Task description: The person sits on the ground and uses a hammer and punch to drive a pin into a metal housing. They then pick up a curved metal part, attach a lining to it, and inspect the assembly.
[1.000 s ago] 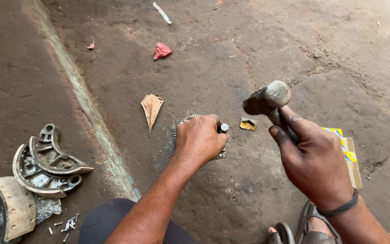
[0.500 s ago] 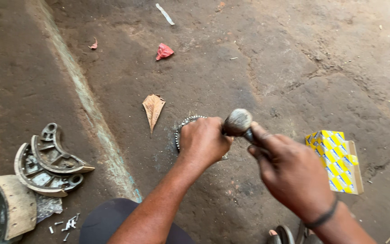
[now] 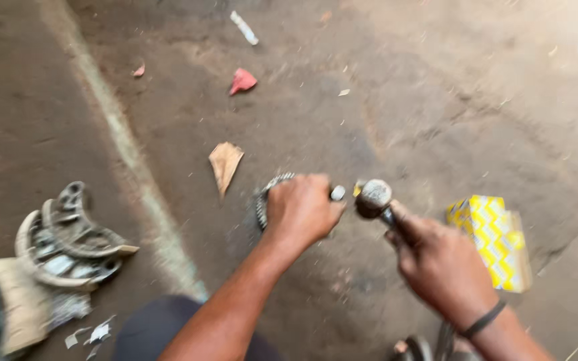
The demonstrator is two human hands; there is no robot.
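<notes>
Steel is meeting steel right under you: your right hand (image 3: pixel 444 264), fingers wrapped tight round the handle, is bringing the one hammer (image 3: pixel 374 198) down beside the small metal pin (image 3: pixel 337 192), where a second ago its head was raised well above. That drop puts you mid-blow, and the picture is blurring with the swing.

Your left hand (image 3: pixel 300 210) is closing down over the single toothed gear (image 3: pixel 266 198), fingers curled over its top and pinning it flat to the concrete floor (image 3: pixel 436 100); the pin is sticking out just past your knuckles, and only the gear's left rim is showing. The hand has not shifted from that spot.

Just right of your hammer hand, one yellow patterned box (image 3: pixel 490 234) is lying on the floor. To your left, near your knee, a stack of curved brake shoes (image 3: pixel 68 234) is resting, two as far as the blur allows, beside one worn round container (image 3: pixel 1 311).

Farther out, one tan cardboard scrap (image 3: pixel 224 164) is lying beyond the gear, then one red scrap (image 3: pixel 242 81), and one white stick-like bit (image 3: pixel 243 27) farthest off.
</notes>
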